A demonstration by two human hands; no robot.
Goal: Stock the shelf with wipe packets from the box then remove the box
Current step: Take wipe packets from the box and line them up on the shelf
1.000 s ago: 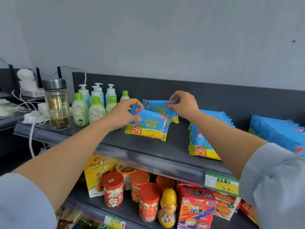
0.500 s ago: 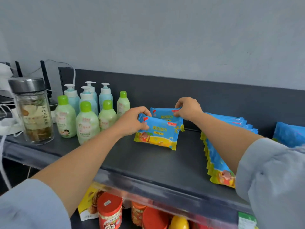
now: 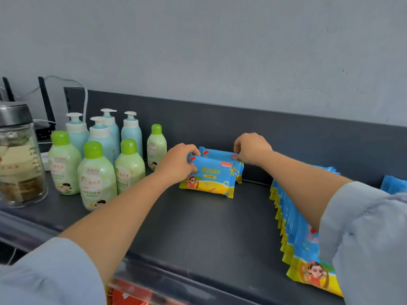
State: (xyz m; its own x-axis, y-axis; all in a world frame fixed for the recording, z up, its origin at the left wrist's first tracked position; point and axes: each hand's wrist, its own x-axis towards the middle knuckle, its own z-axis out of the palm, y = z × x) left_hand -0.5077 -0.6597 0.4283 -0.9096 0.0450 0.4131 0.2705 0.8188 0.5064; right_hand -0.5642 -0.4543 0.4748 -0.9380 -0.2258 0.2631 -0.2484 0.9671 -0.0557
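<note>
Fingers, left (image 3: 193, 150): curled over the top left edge of the front packet (image 3: 211, 177), with the thumb set against its face; the packet is gripped.
Fingers, right (image 3: 239, 151): drawn together in a pinch on the top right corner of the rear packet (image 3: 217, 153); contact with the front packet cannot be told.
Wall (image 3: 220, 51): plain grey, seen above the shelving.
Shelf (image 3: 198, 227): dark grey top deck, closed at the back by a dark panel (image 3: 297, 137); every item listed below is borne on it.
Row (image 3: 297, 238): blue-and-yellow wipe packets, stood on edge one behind another along the right side, partly hidden by the right arm, well apart from the two held packets.
Jar (image 3: 17, 155): glass with a metal lid, placed at the far left.
Bottles (image 3: 97, 172): green-capped and blue pump types, grouped upright at the left, near the left hand.
Left hand (image 3: 178, 165): positioned at the left end of the front packet.
Right hand (image 3: 252, 148): positioned at the right end of the rear packet.
Front packet: stood on its lower edge at mid-shelf, near the panel.
Rear packet: stood just behind the front packet, offset to the right, largely covered by it.
</note>
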